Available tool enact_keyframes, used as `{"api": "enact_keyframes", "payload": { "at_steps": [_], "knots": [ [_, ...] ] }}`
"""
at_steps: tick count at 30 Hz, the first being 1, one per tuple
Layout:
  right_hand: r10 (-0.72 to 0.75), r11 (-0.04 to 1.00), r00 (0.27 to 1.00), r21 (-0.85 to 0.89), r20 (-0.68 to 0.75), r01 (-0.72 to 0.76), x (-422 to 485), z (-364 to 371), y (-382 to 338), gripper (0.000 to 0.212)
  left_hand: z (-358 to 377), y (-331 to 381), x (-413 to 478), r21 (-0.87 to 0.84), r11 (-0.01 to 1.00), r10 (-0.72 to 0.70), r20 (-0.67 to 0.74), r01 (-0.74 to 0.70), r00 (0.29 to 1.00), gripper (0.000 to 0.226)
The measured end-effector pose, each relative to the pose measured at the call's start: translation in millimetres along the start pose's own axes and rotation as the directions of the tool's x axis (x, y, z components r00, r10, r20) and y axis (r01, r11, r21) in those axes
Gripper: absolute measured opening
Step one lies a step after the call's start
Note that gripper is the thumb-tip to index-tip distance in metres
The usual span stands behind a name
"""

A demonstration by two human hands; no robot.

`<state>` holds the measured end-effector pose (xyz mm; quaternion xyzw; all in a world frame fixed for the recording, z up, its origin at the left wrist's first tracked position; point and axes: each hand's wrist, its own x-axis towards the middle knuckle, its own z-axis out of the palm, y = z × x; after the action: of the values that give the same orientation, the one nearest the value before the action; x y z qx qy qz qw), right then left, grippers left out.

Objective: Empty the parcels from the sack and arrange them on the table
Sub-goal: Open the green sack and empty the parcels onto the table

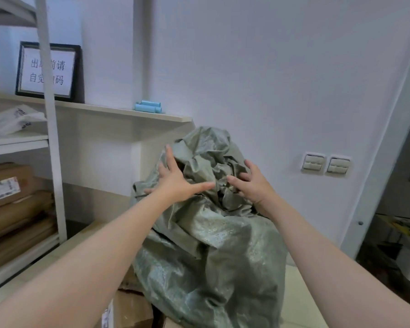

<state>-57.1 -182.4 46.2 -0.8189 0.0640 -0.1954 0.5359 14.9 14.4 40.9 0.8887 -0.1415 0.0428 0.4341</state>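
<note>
While the green woven sack [213,245] stands upright straight ahead, beside the shelf [128,113], its crumpled mouth sits between the person's left hand [175,183] and right hand [253,185] (both spread wide, gripping nothing yet), neither noticeably nearer.

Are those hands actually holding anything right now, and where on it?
Nothing is held yet. The left hand and right hand are spread open at the crumpled top of the green sack.
</note>
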Motion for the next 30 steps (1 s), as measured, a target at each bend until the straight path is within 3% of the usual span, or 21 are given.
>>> {"api": "enact_keyframes", "payload": {
  "at_steps": [3,5,7,9,10,12,13,14,17,21,22,24,26,28,30],
  "knots": [
    [0.028,0.986,0.996,0.162,0.083,-0.041,-3,14,3,0.074,19,-11,-7,0.088,0.995,-0.046,0.103,0.037,0.994,0.160],
    [0.020,0.977,0.987,0.208,0.158,-0.053,-6,21,2,0.065,35,-13,-14,0.174,0.980,-0.093,-0.001,0.092,0.996,0.162],
    [-0.007,0.963,0.977,0.266,0.213,-0.051,-10,20,4,0.063,44,-20,-13,0.146,0.973,-0.165,-0.105,0.180,0.981,0.158],
    [-0.030,0.946,0.973,0.321,0.229,-0.046,-17,15,7,0.065,48,-32,-8,0.067,0.975,-0.200,-0.144,0.211,0.969,0.137],
    [-0.042,0.963,0.975,0.269,0.219,-0.019,-21,10,10,0.068,48,-39,-4,0.045,0.979,-0.190,-0.167,0.200,0.967,0.115],
    [-0.038,0.995,0.982,-0.082,0.184,0.054,-27,-2,20,0.088,44,-45,-1,-0.001,0.989,-0.142,-0.274,0.147,0.951,0.053],
    [-0.013,0.950,0.982,-0.305,0.186,0.071,-29,-9,28,0.106,41,-45,-1,-0.044,0.989,-0.148,-0.337,0.141,0.930,0.028],
    [0.040,0.872,0.978,-0.485,0.204,0.066,-31,-14,38,0.124,38,-44,0,-0.095,0.985,-0.173,-0.396,0.147,0.902,0.017],
    [0.247,0.688,0.938,-0.726,0.242,0.006,-41,-23,64,0.148,32,-40,6,-0.253,0.945,-0.304,-0.443,0.207,0.844,0.030],
    [0.306,0.604,0.945,-0.790,0.113,-0.101,-49,3,72,0.152,28,-37,11,-0.393,0.884,-0.366,-0.250,0.251,0.897,0.050],
    [0.299,0.604,0.950,-0.788,0.089,-0.116,-47,14,69,0.151,26,-36,14,-0.476,0.849,-0.356,-0.189,0.231,0.915,0.051],
    [0.303,0.585,0.949,-0.803,0.085,-0.115,-41,34,62,0.147,16,-35,21,-0.711,0.672,-0.328,-0.039,0.204,0.944,0.053],
    [0.304,0.611,0.948,-0.783,0.097,-0.116,-30,61,50,0.146,2,-33,28,-0.830,0.519,-0.287,0.054,0.202,0.957,0.049],
    [0.216,0.687,0.973,-0.720,0.076,-0.096,-10,88,51,0.138,-17,-31,36,-0.897,0.396,-0.248,0.104,0.199,0.963,0.038],
    [0.180,0.843,0.976,-0.530,0.120,-0.090,4,115,40,0.105,-35,-33,47,-0.944,0.253,-0.192,0.167,0.213,0.967,0.030]
  ]
}}
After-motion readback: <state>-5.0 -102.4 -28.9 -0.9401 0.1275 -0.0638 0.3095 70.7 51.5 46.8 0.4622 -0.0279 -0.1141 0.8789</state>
